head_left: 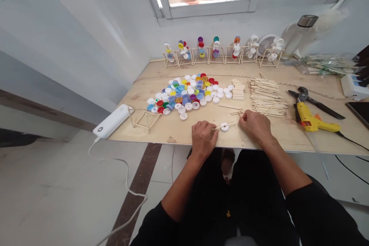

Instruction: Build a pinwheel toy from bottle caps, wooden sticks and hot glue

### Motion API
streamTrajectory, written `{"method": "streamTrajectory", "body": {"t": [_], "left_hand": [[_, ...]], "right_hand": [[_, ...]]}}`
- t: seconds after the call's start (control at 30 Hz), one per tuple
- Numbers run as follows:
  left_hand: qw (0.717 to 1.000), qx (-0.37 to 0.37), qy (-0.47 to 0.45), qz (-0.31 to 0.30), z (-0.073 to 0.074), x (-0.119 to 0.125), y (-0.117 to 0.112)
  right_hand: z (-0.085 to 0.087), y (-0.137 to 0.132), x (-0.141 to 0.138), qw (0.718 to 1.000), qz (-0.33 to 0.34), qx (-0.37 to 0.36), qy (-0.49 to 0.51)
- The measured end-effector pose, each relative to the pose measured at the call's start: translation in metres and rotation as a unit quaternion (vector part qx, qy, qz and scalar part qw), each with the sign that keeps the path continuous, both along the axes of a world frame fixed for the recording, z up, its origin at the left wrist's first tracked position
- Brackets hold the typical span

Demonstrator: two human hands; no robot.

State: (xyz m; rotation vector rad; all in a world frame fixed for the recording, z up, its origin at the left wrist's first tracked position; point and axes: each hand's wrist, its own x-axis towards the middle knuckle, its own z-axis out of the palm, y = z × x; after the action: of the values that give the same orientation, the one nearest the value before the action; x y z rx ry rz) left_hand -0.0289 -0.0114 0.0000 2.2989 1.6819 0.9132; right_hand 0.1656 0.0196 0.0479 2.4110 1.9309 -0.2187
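Note:
A white bottle cap [224, 127] lies near the table's front edge with a thin wooden stick [232, 123] running across it. My left hand [202, 137] is closed on the left end of this stick. To the right of the cap, my right hand [255, 126] is closed, thumb and forefinger pinched together at the tip of a short wooden stick [240, 113]; the fingers hide most of it. A few loose sticks [230, 106] lie just beyond the right fingertips. Past both hands spreads a pile of coloured bottle caps [186, 99].
Stick bundles [266, 98] lie beyond my right hand. Pliers [314, 102] and a yellow glue gun [313, 120] are at right. A stick frame [148, 121] and white power strip [113, 121] stand at left. Stick-and-cap models [201, 52] line the back.

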Motion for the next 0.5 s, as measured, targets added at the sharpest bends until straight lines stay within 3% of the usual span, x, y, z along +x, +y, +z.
{"method": "streamTrajectory", "body": {"t": [0.3,0.5], "left_hand": [[0.999,-0.016,-0.039,0.031,0.005,0.002,-0.02],[0.995,-0.037,-0.09,-0.003,0.012,0.004,-0.033]], "right_hand": [[-0.001,-0.02,0.004,0.999,0.02,0.031,0.026],[-0.006,-0.027,-0.004,0.995,0.082,0.043,0.034]]}}
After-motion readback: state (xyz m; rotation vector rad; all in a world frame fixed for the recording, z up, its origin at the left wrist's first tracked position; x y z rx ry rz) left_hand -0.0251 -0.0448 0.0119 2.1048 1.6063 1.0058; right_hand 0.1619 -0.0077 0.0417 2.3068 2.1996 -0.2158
